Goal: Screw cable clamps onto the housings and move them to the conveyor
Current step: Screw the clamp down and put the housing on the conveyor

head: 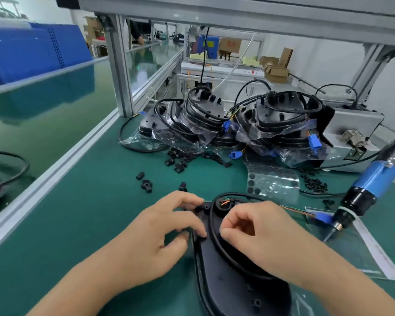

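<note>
right hand (258,233) fingers curled, tips pinching the black cable (211,226) against the housing (228,277). left hand (167,231) fingers bent, tips pressing the housing's left edge, thumb tucked under; whether a small clamp sits between them is too hidden to tell. housing lies flat on the green mat (96,213) at near centre, cable looped over its back, coloured wires at the far end. judgement: early in this unit, cable is being routed or a clamp seated, no screw driven yet. electric screwdriver (372,179) hangs unheld at right. loose cable clamps (146,184) scattered just beyond the hands. pile of bagged housings (233,124) waits at far centre, so many units are left. conveyor (43,106) at left; a dark cabled item at its left edge, unclear what.
</note>
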The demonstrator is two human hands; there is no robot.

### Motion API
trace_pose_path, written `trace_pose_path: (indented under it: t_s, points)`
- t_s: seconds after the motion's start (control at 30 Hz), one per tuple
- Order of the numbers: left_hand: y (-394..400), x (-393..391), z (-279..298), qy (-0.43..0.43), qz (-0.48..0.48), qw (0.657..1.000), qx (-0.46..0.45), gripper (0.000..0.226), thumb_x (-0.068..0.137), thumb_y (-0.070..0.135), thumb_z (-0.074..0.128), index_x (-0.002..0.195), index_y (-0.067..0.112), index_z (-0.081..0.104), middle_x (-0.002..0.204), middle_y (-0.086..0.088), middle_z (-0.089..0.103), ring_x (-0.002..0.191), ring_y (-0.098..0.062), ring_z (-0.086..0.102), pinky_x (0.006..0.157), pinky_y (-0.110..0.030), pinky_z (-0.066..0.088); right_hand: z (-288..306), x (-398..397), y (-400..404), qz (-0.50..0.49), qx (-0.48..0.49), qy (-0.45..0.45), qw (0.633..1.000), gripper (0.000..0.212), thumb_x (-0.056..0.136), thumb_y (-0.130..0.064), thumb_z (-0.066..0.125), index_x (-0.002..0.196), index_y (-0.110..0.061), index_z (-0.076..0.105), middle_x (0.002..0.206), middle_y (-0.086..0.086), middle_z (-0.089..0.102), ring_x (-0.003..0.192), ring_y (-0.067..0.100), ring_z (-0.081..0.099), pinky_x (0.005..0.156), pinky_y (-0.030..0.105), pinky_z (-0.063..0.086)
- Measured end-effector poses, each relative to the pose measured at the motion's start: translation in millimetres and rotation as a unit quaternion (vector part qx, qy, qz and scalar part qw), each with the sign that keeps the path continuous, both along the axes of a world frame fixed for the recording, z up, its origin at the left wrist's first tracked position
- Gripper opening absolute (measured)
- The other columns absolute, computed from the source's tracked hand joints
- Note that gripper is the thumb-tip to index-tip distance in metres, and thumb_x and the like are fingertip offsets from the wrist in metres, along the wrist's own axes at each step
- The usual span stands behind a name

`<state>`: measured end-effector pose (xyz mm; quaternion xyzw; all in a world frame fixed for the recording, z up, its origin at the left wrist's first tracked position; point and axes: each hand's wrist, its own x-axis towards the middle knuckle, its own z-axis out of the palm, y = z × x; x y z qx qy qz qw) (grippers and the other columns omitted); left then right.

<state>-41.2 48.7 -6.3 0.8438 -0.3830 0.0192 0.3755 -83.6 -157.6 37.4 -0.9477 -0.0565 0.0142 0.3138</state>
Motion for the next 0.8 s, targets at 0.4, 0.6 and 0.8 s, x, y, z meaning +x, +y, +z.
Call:
trace_pose_path:
  t_s: [0.4,0.6,0.8]
  points:
    - [-13.1,-0.3,-0.6,-0.075,-0.013,0.991,0.109,0.05,0.087,0.017,0.043,0.126,0.048,0.039,0.14,0.016,0.027,0.126,-0.005,0.028,0.103,-0.02,0.03,0.0,-4.7,-1.8,-0.101,0.103,0.011,0.99,0.019,0.088,-0.018,0.062,0.07,-0.019,0.066,0.053,-0.011,0.056,0.042,0.0,0.043,0.045,0.011,0.035]
    - [-3.4,2.8,-8.1,-0.005,-0.028,0.998,0.053,0.038,0.084,0.031,0.055,0.118,0.047,0.05,0.141,0.033,0.028,0.132,0.009,0.026,0.101,-0.007,0.024,5.6,-4.1,3.2,-0.052,0.064,0.041,0.996,0.018,0.087,-0.021,0.064,0.069,-0.02,0.067,0.056,-0.008,0.059,0.047,0.0,0.045,0.048,0.015,0.037]
    - [0.2,7.3,-11.7,0.042,-0.028,0.999,-0.012,0.05,0.083,0.026,0.062,0.122,0.055,0.054,0.142,0.036,0.036,0.127,0.012,0.04,0.089,-0.008,0.042,-1.4,-1.9,13.3,-0.049,-0.026,0.019,0.998,0.014,0.085,-0.032,0.064,0.072,-0.028,0.066,0.066,-0.015,0.064,0.056,0.003,0.052,0.064,0.03,0.049]
